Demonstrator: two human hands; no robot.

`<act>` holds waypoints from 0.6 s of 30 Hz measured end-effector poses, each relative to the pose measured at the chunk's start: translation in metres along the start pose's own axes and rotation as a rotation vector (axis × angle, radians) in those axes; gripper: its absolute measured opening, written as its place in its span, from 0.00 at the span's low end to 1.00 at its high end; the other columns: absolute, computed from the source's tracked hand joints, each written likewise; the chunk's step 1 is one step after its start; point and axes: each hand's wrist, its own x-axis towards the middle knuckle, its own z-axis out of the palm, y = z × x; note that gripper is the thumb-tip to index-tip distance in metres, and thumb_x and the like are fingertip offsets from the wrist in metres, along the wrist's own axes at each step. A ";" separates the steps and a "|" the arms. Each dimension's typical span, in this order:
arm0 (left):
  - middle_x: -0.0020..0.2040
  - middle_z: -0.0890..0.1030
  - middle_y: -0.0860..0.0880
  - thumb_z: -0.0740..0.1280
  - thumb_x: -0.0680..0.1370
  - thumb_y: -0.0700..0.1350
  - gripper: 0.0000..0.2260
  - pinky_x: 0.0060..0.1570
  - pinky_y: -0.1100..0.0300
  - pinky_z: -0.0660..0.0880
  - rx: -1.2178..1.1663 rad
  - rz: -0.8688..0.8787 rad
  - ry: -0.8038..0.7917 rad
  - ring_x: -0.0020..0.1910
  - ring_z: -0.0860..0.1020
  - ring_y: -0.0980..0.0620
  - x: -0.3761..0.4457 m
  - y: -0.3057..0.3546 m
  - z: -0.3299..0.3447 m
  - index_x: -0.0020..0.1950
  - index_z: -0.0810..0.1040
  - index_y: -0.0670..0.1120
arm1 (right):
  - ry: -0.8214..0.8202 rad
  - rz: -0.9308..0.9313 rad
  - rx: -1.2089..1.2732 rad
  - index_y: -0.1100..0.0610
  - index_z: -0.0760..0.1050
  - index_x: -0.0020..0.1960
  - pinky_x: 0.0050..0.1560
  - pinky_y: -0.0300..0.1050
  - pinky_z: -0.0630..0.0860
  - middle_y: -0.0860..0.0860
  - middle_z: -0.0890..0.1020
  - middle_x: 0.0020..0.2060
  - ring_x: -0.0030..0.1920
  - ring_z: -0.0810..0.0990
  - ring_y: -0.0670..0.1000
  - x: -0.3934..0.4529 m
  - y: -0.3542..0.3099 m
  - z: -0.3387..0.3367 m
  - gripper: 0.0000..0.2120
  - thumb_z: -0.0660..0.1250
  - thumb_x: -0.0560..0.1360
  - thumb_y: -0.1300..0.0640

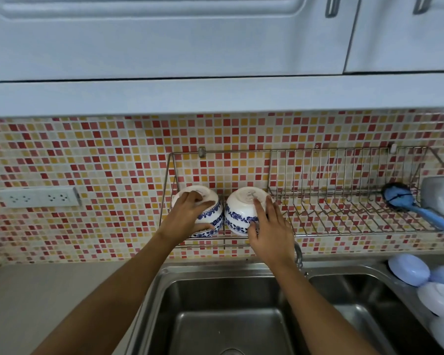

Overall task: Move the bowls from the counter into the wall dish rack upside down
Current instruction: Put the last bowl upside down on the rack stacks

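Two white bowls with blue flower bands sit upside down, side by side, in the left section of the wire wall dish rack (305,234). My left hand (187,216) wraps over the left bowl (214,213), fingers on its base and thumb under its rim. My right hand (268,226) lies against the right side of the right bowl (237,211), fingers spread up to its foot ring. The two bowls nearly touch each other.
A double steel sink (223,311) lies right under the rack, with a tap (298,254) behind my right wrist. A blue dish brush (405,201) and a grey container (441,198) occupy the rack's right end. Pale plastic lids (409,269) lie by the right basin. Wall sockets (39,197) are at left.
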 end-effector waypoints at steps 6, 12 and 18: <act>0.69 0.70 0.44 0.68 0.72 0.62 0.32 0.69 0.45 0.66 -0.127 -0.147 0.066 0.68 0.66 0.42 -0.011 0.002 0.001 0.72 0.66 0.50 | -0.011 -0.007 -0.012 0.49 0.51 0.77 0.66 0.59 0.68 0.57 0.60 0.76 0.74 0.63 0.60 -0.001 0.000 0.000 0.30 0.49 0.76 0.45; 0.76 0.61 0.48 0.48 0.78 0.63 0.28 0.74 0.45 0.58 -0.164 -0.268 0.092 0.75 0.57 0.47 -0.029 0.004 0.010 0.75 0.57 0.52 | -0.036 -0.024 -0.036 0.49 0.43 0.78 0.69 0.57 0.65 0.57 0.55 0.77 0.76 0.58 0.59 -0.002 0.002 0.001 0.30 0.47 0.78 0.45; 0.79 0.52 0.50 0.44 0.77 0.64 0.29 0.74 0.44 0.55 -0.185 -0.330 0.045 0.77 0.48 0.50 -0.030 0.003 0.017 0.76 0.50 0.55 | -0.074 -0.030 -0.026 0.54 0.35 0.77 0.74 0.57 0.58 0.55 0.47 0.78 0.78 0.50 0.56 -0.005 0.005 0.005 0.33 0.34 0.77 0.39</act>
